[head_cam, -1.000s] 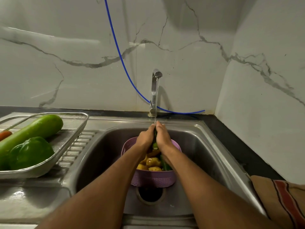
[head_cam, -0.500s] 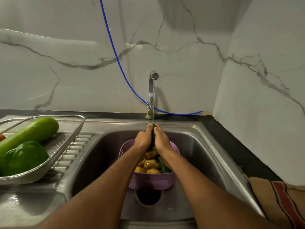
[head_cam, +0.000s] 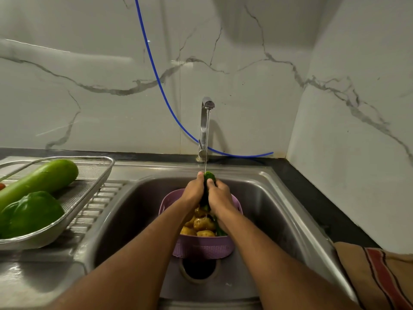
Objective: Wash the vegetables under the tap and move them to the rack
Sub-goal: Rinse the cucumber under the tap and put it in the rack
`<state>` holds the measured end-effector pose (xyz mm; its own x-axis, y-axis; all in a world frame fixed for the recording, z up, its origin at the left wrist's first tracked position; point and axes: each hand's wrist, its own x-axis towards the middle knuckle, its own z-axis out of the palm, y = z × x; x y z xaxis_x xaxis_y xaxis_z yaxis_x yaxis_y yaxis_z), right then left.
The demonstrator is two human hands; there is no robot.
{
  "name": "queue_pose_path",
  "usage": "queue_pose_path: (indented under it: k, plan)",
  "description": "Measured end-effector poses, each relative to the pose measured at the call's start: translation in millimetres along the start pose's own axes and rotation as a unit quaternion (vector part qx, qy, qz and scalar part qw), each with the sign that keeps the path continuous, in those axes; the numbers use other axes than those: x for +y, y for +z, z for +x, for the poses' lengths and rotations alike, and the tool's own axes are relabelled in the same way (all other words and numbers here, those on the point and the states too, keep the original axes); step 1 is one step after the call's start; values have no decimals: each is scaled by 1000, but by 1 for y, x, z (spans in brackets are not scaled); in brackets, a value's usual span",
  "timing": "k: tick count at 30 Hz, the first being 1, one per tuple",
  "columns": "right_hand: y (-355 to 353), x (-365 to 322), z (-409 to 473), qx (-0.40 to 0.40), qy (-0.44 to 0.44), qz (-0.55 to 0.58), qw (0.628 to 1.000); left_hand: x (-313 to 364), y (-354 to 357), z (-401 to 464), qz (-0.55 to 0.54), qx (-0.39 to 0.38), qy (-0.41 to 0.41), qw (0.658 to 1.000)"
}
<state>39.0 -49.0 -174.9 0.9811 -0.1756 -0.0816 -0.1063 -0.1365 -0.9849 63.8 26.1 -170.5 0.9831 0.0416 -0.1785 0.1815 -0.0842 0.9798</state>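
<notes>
Higher under the tap [head_cam: 206,121] now, both hands' grip, left hand [head_cam: 194,190] and right hand [head_cam: 220,194], clasps one green vegetable [head_cam: 209,176].

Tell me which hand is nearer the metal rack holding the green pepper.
Left. The left hand grips the green vegetable on the side facing the rack; the right hand grips it from the far side.

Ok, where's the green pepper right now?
The green pepper sits at the left edge of the head view, in the metal rack on the drainboard, in front of the long pale green gourd.
</notes>
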Motion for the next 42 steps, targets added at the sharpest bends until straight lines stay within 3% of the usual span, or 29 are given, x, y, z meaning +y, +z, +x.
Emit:
queue_pose_path:
  k: [6,12,15,19,25,28,30,34,39,42]
  plan:
    - [13,-10,-10,-26,7,-54,998,1,-5,-2,-78,-6,-37,996]
    - [4,-15,-11,-52,-27,24,998,-5,-14,-10,96,66,30,993]
    - [4,-17,-14,-55,-26,24,998,-6,-10,-5,66,51,9,996]
    - [6,-18,-23,-64,-49,-9,997,1,-7,6,-30,88,-19,995]
    - [2,-21,-20,-28,-89,33,995,6,-5,-3,-112,5,3,994]
    - [-1,-27,-8,-20,-67,112,991,11,-1,-9,-106,-13,14,994]
    - [-1,-27,-4,-26,-37,129,991,12,1,-10,-71,21,25,997]
    - [4,-19,-19,-89,2,16,996,4,-1,0,-33,71,15,997]
    - [-2,-13,-13,-38,44,75,995,-3,1,-1,-25,-25,-21,999]
    - [0,-16,-6,-14,58,112,992,1,1,-8,-32,-9,5,999]
